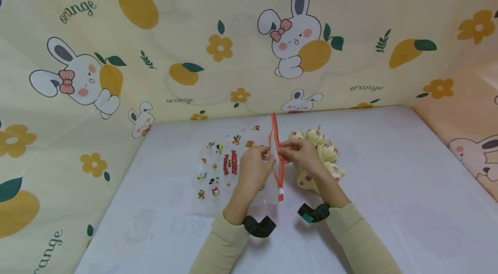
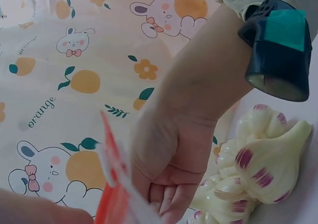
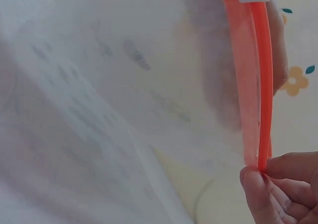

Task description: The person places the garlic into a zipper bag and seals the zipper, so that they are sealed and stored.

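A clear zip bag (image 1: pixel 215 166) printed with small cartoon figures and red lettering lies on the table, its red zip edge (image 1: pixel 275 129) raised toward the right. My left hand (image 1: pixel 252 172) pinches the left side of the bag's mouth. Opposite it, my right hand (image 1: pixel 305 156) pinches the zip edge between thumb and fingers; in the right wrist view, the fingertips (image 3: pixel 254 184) grip the red strip. The two sides of the mouth stand slightly apart between the hands. A white slider (image 1: pixel 281 191) sits at the strip's near end. Partly behind my right hand lies a bunch of garlic bulbs (image 1: pixel 328 152).
A white cloth covers the table (image 1: pixel 389 205). Behind it rises a patterned cloth backdrop (image 1: pixel 241 66) with rabbits and oranges. Dark camera mounts sit on both wrists, the left one (image 1: pixel 259 227) low over the table. Purple-streaked garlic (image 2: pixel 268 167) lies close beneath the right forearm.
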A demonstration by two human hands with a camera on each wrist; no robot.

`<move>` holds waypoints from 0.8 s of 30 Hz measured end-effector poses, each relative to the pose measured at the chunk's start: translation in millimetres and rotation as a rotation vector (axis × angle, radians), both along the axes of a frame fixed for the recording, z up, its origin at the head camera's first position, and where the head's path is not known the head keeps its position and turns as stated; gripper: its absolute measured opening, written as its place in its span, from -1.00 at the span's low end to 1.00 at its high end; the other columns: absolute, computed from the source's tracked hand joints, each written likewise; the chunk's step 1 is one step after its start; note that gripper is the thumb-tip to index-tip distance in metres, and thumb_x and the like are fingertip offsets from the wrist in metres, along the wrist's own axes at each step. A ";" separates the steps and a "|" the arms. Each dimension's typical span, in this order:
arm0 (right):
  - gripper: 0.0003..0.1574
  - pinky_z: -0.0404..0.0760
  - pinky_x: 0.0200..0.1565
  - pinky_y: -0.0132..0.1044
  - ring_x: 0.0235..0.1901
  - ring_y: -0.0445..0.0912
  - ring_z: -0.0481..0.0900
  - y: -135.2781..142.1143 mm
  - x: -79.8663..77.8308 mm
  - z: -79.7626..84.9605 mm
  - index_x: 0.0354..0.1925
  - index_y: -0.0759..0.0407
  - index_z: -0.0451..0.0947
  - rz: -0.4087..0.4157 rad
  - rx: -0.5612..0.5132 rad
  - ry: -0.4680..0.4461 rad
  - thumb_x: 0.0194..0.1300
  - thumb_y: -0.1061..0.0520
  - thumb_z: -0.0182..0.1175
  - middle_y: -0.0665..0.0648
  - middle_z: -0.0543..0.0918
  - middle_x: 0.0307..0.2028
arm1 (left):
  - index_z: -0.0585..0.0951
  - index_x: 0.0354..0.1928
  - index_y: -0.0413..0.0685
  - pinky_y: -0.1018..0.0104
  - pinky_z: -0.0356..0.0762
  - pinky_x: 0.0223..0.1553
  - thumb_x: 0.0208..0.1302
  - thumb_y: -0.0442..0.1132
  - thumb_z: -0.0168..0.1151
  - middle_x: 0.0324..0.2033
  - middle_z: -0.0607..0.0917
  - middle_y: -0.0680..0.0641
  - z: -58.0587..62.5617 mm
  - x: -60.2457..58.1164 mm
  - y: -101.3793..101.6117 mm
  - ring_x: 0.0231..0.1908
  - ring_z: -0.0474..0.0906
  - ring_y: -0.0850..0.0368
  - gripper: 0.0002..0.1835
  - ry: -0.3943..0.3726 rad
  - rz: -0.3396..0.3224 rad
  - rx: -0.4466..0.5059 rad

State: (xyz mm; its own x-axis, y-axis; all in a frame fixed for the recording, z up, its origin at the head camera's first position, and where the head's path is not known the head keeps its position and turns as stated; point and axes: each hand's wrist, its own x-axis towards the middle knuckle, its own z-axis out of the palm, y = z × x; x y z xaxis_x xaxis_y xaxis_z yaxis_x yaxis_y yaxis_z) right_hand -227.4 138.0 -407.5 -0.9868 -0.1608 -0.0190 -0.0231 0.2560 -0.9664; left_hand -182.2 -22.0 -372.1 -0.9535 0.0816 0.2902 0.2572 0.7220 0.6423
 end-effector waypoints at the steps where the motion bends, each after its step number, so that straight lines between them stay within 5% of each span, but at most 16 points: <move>1: -0.64 0.67 -0.41 -0.50 -0.56 -0.33 0.61 -0.3 0.2 0.5 -0.05 0.53 0.55 -0.008 0.005 -0.003 0.31 0.24 0.20 0.01 0.73 -0.48 | 0.71 -0.14 -0.27 0.38 0.62 -0.38 0.14 -0.31 0.29 -0.35 0.77 -0.16 0.2 -0.2 -0.2 -0.34 0.70 0.07 -0.74 0.001 0.002 0.019; 8: -0.62 0.66 -0.47 -0.46 -0.62 -0.31 0.59 -0.8 1.0 3.1 -0.10 0.52 0.57 -0.073 0.026 -0.030 0.27 0.18 0.25 -0.10 0.65 -0.60 | 0.70 -0.16 -0.29 0.40 0.67 -0.41 0.09 -0.38 0.33 -0.39 0.78 -0.18 4.6 -3.1 -3.6 -0.39 0.72 0.06 -0.76 0.003 0.008 0.168; 17: -0.68 0.72 -0.42 -0.28 -0.65 -0.28 0.56 0.1 3.3 6.4 -0.15 0.46 0.59 -0.121 0.067 -0.042 0.26 0.18 0.26 -0.15 0.60 -0.63 | 0.73 -0.31 -0.27 0.53 0.59 -0.48 0.10 -0.40 0.29 -0.48 0.77 -0.21 13.8 -8.7 -21.7 -0.47 0.69 0.00 -0.88 0.096 0.021 0.314; 24: -0.69 0.68 -0.46 -0.37 -0.65 -0.30 0.53 2.3 4.0 7.7 -0.16 0.48 0.59 -0.148 0.061 -0.064 0.25 0.20 0.26 -0.14 0.59 -0.65 | 0.72 -0.28 -0.25 0.61 0.50 -0.46 0.18 -0.33 0.30 -0.45 0.75 -0.21 15.2 -9.1 -31.1 -0.44 0.63 0.05 -0.87 0.107 0.015 0.372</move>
